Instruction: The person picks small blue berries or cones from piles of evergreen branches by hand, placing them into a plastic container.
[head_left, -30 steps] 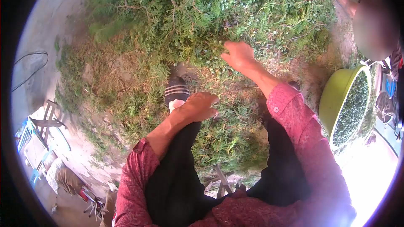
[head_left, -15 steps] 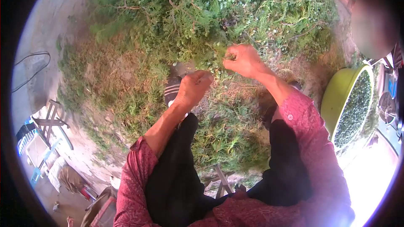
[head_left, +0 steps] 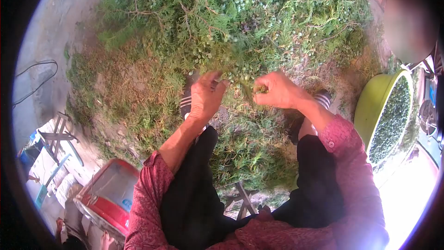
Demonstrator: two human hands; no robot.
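My right hand (head_left: 279, 90) pinches a green conifer sprig (head_left: 246, 89) between thumb and fingers; the sprig is slightly blurred. My left hand (head_left: 206, 96) is just left of it, fingers curled and the thumb close to them. Its palm is turned away, so anything inside is hidden. Both hands are above the ground between my striped shoes. Directly beyond them lies a large heap of conifer branches (head_left: 199, 23) bearing small pale blue-green cones.
A yellow-green tub (head_left: 367, 111) full of small green cones stands tilted in view at right. Loose clippings (head_left: 138, 97) cover the ground. At lower left are a red container (head_left: 104, 203) and a wooden folding stool (head_left: 56, 134). Another person (head_left: 106, 240) is partly visible there.
My right hand has drawn back toward me, bringing the sprig. My left hand has shifted slightly left and its fingers have loosened. The red container has come further into view at lower left.
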